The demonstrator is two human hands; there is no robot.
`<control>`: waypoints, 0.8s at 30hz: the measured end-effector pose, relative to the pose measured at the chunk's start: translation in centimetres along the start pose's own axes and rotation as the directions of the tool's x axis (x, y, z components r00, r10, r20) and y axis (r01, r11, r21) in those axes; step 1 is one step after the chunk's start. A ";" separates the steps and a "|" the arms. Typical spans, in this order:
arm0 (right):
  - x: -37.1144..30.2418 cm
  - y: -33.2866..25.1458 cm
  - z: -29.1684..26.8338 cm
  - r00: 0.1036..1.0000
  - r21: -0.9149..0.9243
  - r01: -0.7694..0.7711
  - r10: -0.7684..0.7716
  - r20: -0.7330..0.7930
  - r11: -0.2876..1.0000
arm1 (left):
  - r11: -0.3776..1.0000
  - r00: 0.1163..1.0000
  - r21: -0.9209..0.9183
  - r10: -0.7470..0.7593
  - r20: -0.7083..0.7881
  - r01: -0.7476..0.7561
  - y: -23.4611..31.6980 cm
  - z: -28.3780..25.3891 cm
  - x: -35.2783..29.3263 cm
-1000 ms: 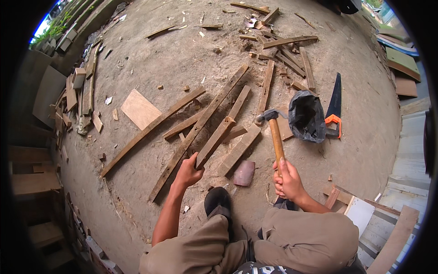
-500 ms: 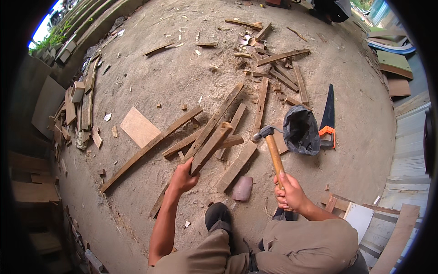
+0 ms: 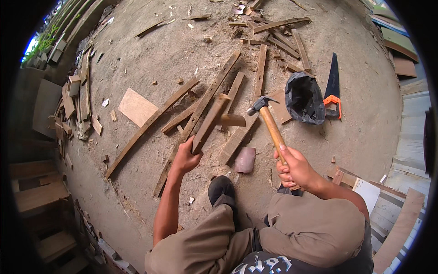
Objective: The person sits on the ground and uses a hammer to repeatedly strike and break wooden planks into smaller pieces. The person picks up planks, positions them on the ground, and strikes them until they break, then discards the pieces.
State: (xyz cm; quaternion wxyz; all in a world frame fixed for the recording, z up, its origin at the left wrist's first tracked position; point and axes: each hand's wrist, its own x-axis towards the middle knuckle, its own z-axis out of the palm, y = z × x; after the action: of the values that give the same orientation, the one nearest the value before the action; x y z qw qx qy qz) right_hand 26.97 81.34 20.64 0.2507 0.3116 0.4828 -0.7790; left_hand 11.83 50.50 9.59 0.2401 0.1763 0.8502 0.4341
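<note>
My left hand (image 3: 186, 156) is closed around the lower end of a short, squared wooden batten (image 3: 211, 122), tilted up and away from me. A darker wooden crosspiece (image 3: 233, 120) sticks out rightward from behind it; whether the two are joined I cannot tell. To the right, my right hand (image 3: 296, 170) grips a claw hammer (image 3: 273, 132) by its wooden handle. The hammer's metal head is raised, apart from the batten. Below it on the ground lies a thick wooden beam (image 3: 235, 145), with a pinkish block (image 3: 245, 160) near its lower end.
Long battens (image 3: 150, 125) lie on the dirt around my left hand, beside a flat plywood piece (image 3: 137, 107). Right of the hammer are a black plastic bag (image 3: 303, 98), standing open, and a handsaw (image 3: 333, 86) with an orange handle. Scrap wood (image 3: 283, 41) is heaped farther off.
The whole view has tilted, so the ground and objects sit higher in the picture. The hammer head has turned slightly, showing its claw more. More of the crosspiece shows beside the batten.
</note>
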 end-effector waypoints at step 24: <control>6.5 8.5 -4.5 0.865 -0.707 0.240 -0.477 -0.155 0.665 | 0.466 0.987 -0.871 -0.102 0.122 0.156 2.6 -0.1 -1.4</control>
State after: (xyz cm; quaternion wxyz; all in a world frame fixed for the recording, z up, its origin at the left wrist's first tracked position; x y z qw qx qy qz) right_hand 29.56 81.39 9.34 0.1002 0.2228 0.8153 -0.5251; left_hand 13.19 51.16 12.16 0.3509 -0.0244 0.5123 0.7835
